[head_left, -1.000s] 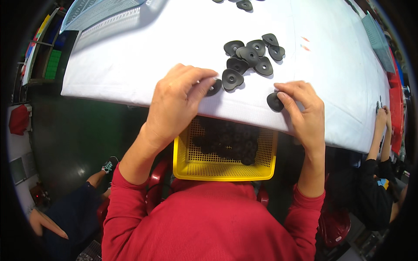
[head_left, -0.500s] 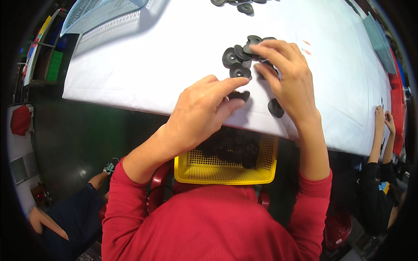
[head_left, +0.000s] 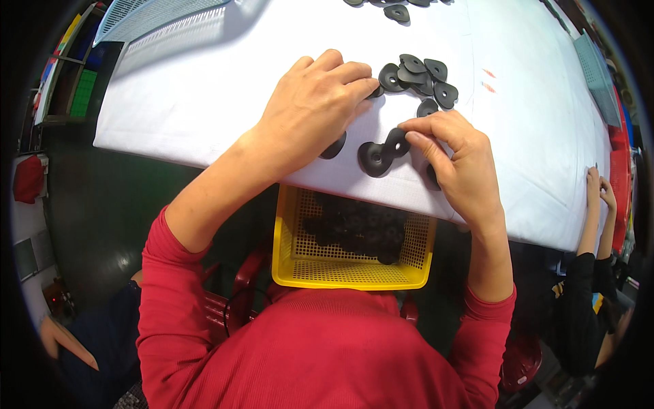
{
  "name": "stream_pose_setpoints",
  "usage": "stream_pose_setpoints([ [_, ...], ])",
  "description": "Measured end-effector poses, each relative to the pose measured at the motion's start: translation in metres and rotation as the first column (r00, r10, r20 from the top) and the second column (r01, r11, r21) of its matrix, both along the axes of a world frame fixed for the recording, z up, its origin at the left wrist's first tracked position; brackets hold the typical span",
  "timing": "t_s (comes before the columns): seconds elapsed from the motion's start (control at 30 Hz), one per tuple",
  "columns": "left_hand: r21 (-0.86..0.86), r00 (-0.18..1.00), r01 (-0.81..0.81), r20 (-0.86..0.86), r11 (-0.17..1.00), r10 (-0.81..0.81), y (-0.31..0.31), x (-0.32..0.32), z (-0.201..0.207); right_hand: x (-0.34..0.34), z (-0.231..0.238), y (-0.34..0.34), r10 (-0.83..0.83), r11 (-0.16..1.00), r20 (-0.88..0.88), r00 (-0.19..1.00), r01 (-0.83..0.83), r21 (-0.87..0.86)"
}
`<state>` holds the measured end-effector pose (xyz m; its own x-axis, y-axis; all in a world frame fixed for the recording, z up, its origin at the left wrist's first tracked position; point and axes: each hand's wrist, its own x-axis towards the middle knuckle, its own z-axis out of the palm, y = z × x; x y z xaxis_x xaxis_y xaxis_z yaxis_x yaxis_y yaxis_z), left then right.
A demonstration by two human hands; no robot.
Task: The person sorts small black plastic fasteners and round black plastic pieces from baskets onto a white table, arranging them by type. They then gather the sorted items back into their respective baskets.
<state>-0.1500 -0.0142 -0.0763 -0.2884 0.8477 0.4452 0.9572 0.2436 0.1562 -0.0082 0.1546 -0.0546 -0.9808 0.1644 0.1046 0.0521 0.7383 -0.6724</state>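
Several black, curved discs with a small central hole lie on the white-covered table (head_left: pixel 225 102). My right hand (head_left: pixel 460 153) pinches one black disc (head_left: pixel 396 142) between thumb and index finger, tilted and overlapping another disc (head_left: pixel 374 159) on the cloth. My left hand (head_left: pixel 313 102) is further left, its fingers bent together at the edge of a disc (head_left: pixel 377 92) that they partly cover. One more disc (head_left: pixel 334 146) shows partly beneath that hand. A loose cluster of discs (head_left: pixel 411 73) sits just beyond both hands. Another disc (head_left: pixel 433 178) is partly hidden by my right hand.
Below the table edge, a yellow basket (head_left: pixel 351 276) on my lap holds many black pieces. A blue basket (head_left: pixel 153 24) stands at the far left. More discs (head_left: pixel 396 13) lie at the far edge. At right are another person's hands (head_left: pixel 599 184) and a pale-blue basket (head_left: pixel 598 78).
My left hand has moved up and left across the cloth. My right hand has come nearer and now pinches a disc. The discs between my hands are spread differently.
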Motion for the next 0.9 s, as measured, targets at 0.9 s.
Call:
stream_pose_setpoints([
  [0.9, 0.098, 0.981, 0.060, 0.180, 0.993, -0.077, 0.024, -0.018, 0.010, -0.014, -0.010, 0.049, -0.014, 0.810, -0.213, 0.977, 0.136, 0.571],
])
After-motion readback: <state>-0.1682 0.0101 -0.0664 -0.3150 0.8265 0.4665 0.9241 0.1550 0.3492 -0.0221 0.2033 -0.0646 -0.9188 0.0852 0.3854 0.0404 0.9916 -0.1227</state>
